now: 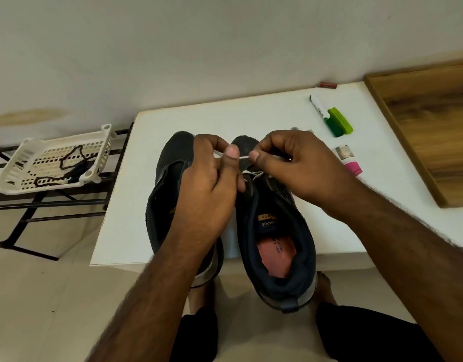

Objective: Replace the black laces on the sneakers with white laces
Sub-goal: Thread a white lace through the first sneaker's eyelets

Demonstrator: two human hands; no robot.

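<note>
Two dark sneakers (274, 231) sit side by side on the white surface (251, 116), directly under both hands. The left hand (212, 184) and right hand (293, 165) each have fingers pinching the white lace (244, 157), stretched taut between them above the right shoe. Far left of the fingers, black laces (68, 163) lie in a white basket (13, 176).

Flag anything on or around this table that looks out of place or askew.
The green marker lies uncapped, its cap loose beside it. A small reddish object sits right at the table's far edge. Both sneakers' heels overhang the near edge.
</note>
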